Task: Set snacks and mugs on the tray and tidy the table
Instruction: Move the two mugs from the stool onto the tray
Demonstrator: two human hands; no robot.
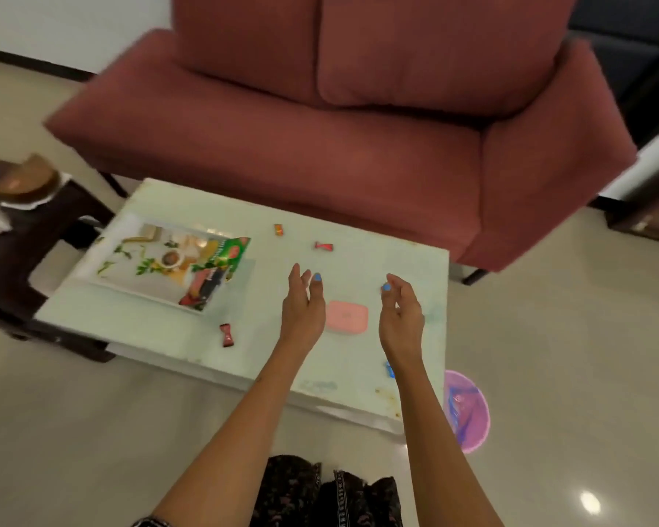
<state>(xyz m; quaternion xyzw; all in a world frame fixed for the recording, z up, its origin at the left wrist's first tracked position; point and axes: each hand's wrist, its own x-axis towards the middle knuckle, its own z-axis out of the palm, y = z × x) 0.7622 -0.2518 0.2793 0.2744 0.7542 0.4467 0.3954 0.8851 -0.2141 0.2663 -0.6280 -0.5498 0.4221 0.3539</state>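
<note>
Tray (130, 277) sat at the table's (358, 230) left end, snack packets (212, 273) on its right part. Candies (323, 246) lay loose on the tabletop. Left hand (302, 306) and right hand (401, 315) hovered, both loose and empty, flanking a pink box (347, 316).

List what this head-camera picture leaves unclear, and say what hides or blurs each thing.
- Blue wrapper: mostly hidden behind the right forearm, so its kind is unreadable.
- Pink flat object: partly covered by the left hand; no detail tells what it is.
- Snack packets on the tray: print blurred.
- Brown item on the side table: motion-blurred, cut by the left edge.
- Pink bin: contents indistinct.
</note>
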